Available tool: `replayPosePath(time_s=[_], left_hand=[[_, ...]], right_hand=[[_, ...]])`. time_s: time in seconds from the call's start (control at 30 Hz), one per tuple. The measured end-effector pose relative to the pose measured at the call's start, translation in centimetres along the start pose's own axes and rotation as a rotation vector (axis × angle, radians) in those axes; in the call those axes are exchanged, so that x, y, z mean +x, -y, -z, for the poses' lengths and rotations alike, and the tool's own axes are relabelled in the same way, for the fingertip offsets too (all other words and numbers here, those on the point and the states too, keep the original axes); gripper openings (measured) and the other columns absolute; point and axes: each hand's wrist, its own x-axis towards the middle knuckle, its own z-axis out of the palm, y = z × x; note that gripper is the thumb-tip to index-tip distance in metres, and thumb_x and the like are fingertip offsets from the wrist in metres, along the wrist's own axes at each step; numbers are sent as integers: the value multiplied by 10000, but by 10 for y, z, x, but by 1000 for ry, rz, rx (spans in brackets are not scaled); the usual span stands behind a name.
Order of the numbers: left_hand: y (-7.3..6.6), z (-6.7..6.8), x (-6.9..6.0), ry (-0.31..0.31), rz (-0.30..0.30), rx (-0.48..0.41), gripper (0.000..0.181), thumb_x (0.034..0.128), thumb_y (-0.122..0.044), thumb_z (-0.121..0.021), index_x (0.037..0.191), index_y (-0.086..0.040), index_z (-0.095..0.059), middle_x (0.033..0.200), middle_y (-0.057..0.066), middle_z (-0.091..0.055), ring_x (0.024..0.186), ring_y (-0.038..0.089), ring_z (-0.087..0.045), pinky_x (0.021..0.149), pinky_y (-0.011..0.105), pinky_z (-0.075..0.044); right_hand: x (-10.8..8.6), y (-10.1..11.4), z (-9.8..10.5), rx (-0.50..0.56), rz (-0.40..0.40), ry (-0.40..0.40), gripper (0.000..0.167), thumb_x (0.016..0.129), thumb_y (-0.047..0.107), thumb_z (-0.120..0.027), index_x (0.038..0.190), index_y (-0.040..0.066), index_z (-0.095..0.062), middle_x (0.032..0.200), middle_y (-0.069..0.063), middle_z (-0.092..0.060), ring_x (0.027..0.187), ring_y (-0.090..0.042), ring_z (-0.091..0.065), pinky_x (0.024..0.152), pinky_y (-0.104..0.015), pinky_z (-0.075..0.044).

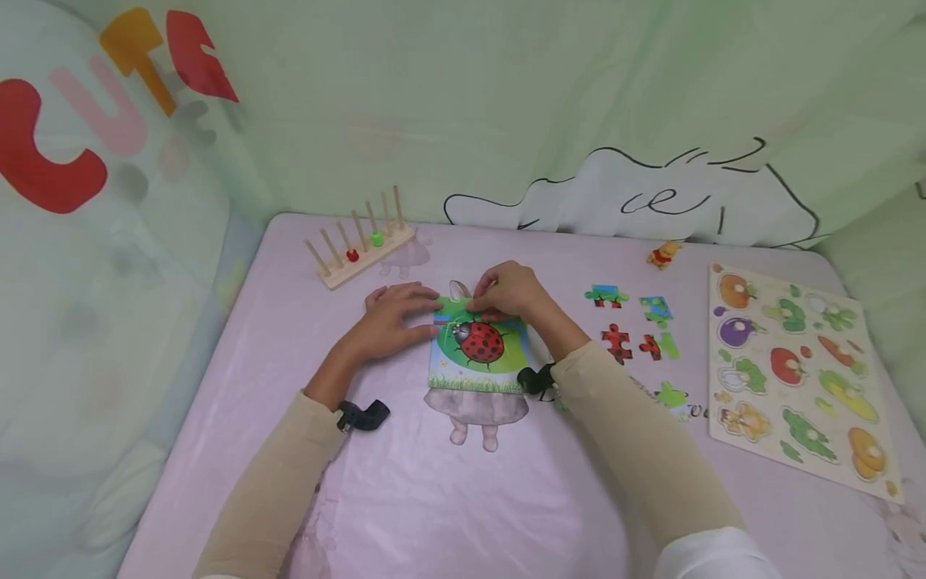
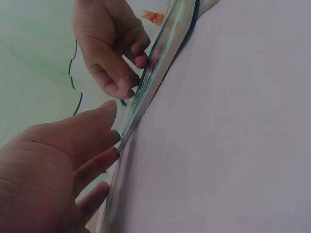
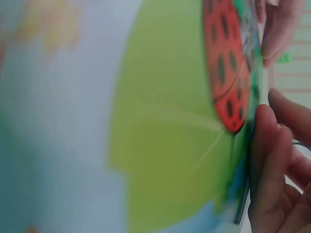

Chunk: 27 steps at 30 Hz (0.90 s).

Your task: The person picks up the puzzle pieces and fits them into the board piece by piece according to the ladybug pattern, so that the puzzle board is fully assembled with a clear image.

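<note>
A square ladybug jigsaw puzzle (image 1: pixel 477 374) lies on the table between the hands, its ladybug largely assembled. Along its left edge, the left hand (image 1: pixel 391 322) rests with fingers extended, tips touching the upper left corner. Over the top edge, the right hand (image 1: pixel 510 291) bends its fingers, thumb and fingertips at the green upper part. Whether they pinch a piece or only press the surface is hidden. In the left wrist view both the left hand (image 2: pixel 53 160) and right hand (image 2: pixel 109 48) meet at the board's edge. Up close, the right wrist view shows the puzzle (image 3: pixel 160 97) and right-hand fingers (image 3: pixel 272 170).
Several loose puzzle pieces (image 1: pixel 616 344) lie right of the puzzle. Beyond them is a wooden vegetable board (image 1: pixel 770 402), with a small bear figure (image 1: pixel 662 255) behind. A wooden peg rack (image 1: pixel 369 257) with red and green beads stands at the back left, near the curtain.
</note>
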Motion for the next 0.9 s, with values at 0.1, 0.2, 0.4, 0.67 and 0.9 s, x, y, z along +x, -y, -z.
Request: replayPosePath(time_s=[0.1,0.2,0.4,0.67,0.9], left_hand=[[-2,0,5,-13,26,-5,441,963,-433,-689,1347,-216,-679,1428,-24,-573,1420,239,-415,1145,621,-119],[-6,-1,13,-33,53,11,452,945,-453,-707,1343,-238,-682,1365,-22,-590,1347,261,-443,1108,621,-160],[-14,-3,27,-45,99,-5,465,868,-444,-802,1283,-251,-720,1257,-12,-606,1254,274,-482,1097,628,-175],[-9,-3,27,-47,105,-39,446,852,-410,-830,1259,-256,-735,1209,-17,-614,1197,248,-520,1102,627,-167],[-7,-4,27,-49,52,-40,418,853,-421,-823,1242,-289,-750,1202,-22,-620,1180,243,-529,1061,625,-191]], right_hand=[[2,-1,2,-39,0,17,204,832,158,-855,913,47,-703,692,-13,-654,574,-107,-685,577,-235,-558],[4,-2,1,-95,6,25,225,831,186,-859,896,66,-680,686,8,-634,574,-93,-668,585,-224,-525],[7,-2,0,-168,13,20,251,835,224,-862,870,94,-650,678,26,-631,590,-94,-668,635,-247,-474],[6,0,-1,-156,12,38,249,843,235,-856,872,95,-652,652,27,-619,597,-108,-683,653,-268,-468],[6,-1,0,-139,-7,42,242,846,208,-853,864,85,-646,674,10,-602,606,-114,-687,629,-255,-474]])
